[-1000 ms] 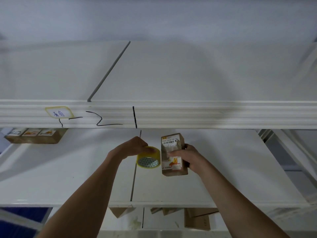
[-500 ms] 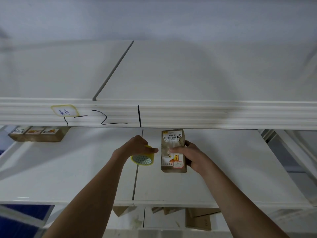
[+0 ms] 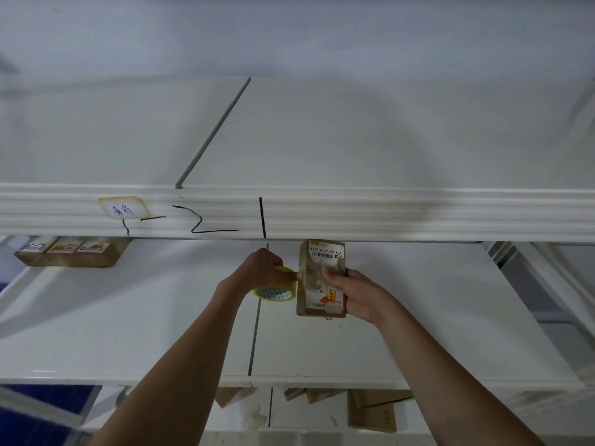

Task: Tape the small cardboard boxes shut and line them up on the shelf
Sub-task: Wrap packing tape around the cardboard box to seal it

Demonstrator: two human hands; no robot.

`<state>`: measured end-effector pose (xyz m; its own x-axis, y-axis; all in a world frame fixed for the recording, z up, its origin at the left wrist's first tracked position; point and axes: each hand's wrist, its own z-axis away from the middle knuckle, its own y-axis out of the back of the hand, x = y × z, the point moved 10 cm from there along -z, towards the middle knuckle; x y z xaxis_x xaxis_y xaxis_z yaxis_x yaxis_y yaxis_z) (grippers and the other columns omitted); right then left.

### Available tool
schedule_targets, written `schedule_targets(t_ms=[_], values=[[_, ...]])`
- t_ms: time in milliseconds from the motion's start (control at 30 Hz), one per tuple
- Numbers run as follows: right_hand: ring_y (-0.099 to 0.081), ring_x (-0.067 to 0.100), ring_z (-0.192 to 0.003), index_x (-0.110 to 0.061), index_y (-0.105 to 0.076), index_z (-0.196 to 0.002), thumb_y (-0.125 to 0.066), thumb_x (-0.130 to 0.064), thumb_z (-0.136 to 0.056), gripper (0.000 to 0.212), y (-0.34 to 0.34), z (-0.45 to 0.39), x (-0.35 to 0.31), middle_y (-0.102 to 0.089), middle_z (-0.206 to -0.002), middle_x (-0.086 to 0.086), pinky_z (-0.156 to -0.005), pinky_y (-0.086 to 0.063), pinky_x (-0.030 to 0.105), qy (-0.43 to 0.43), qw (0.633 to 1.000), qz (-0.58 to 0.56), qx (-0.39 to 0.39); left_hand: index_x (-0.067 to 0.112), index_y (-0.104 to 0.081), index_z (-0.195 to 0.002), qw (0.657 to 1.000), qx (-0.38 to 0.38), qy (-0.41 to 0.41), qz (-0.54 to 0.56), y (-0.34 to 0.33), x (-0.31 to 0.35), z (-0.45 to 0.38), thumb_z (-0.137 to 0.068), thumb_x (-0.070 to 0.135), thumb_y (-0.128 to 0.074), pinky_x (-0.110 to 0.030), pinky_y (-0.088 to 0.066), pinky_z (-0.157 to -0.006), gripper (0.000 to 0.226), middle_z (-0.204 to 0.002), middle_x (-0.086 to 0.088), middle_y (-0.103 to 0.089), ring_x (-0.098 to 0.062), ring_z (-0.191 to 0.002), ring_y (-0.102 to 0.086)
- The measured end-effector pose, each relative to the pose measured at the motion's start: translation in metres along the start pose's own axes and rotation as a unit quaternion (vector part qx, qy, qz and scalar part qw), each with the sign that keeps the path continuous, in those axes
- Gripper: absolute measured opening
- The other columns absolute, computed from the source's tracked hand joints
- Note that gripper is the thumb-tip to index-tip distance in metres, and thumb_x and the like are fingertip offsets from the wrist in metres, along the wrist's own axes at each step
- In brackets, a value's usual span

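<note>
My right hand (image 3: pixel 357 294) grips a small brown cardboard box (image 3: pixel 317 300) with printed labels, held above the middle white shelf (image 3: pixel 128 333). My left hand (image 3: pixel 264 268) holds a yellow roll of tape (image 3: pixel 277 292) right beside the box's left edge, its thumb touching that edge. A clear strip of tape appears to lie across the box's face. Three labelled small boxes (image 3: pixel 69 252) sit in a row at the far left of the same shelf.
The upper shelf's front edge (image 3: pixel 354 217) runs just above the box, with a handwritten label (image 3: pixel 122 209) and black marker lines. Loose cardboard boxes (image 3: pixel 373 412) lie on the lower shelf. A shelf post (image 3: pixel 547 284) stands at the right.
Both hands moved slightly up and back, toward the upper shelf's edge. The tape roll came closer to the box, and my left thumb now touches the box's left edge.
</note>
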<state>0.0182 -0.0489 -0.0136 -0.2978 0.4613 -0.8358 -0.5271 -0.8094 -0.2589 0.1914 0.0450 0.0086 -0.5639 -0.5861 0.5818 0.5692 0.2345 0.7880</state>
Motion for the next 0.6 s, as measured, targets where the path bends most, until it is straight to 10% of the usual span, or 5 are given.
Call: schedule_targets(t_ms=[333, 600], values=[[-0.073, 0.023, -0.097, -0.016, -0.068, -0.115, -0.084, -0.061, -0.066, 0.069, 0.003, -0.004, 0.018, -0.077, -0.102, 0.005, -0.085, -0.061, 0.045, -0.022, 0.988, 0.129, 0.076, 0.020, -0.057, -0.058, 0.997, 0.015, 0.002, -0.075, -0.004, 0.016, 0.005, -0.068, 0.066, -0.078, -0.025, -0.039, -0.059, 0.051, -0.062, 0.004, -0.052, -0.017, -0.070, -0.057], [-0.075, 0.022, -0.081, -0.007, -0.068, -0.106, -0.088, -0.030, -0.073, 0.044, 0.026, -0.001, 0.017, -0.077, -0.093, 0.011, -0.060, -0.058, 0.029, -0.034, 0.979, 0.154, 0.132, 0.013, -0.063, -0.070, 0.997, -0.078, -0.012, -0.025, -0.020, 0.009, 0.012, -0.087, 0.049, -0.071, -0.021, -0.039, -0.059, 0.041, -0.061, 0.003, -0.051, -0.013, -0.063, -0.052]])
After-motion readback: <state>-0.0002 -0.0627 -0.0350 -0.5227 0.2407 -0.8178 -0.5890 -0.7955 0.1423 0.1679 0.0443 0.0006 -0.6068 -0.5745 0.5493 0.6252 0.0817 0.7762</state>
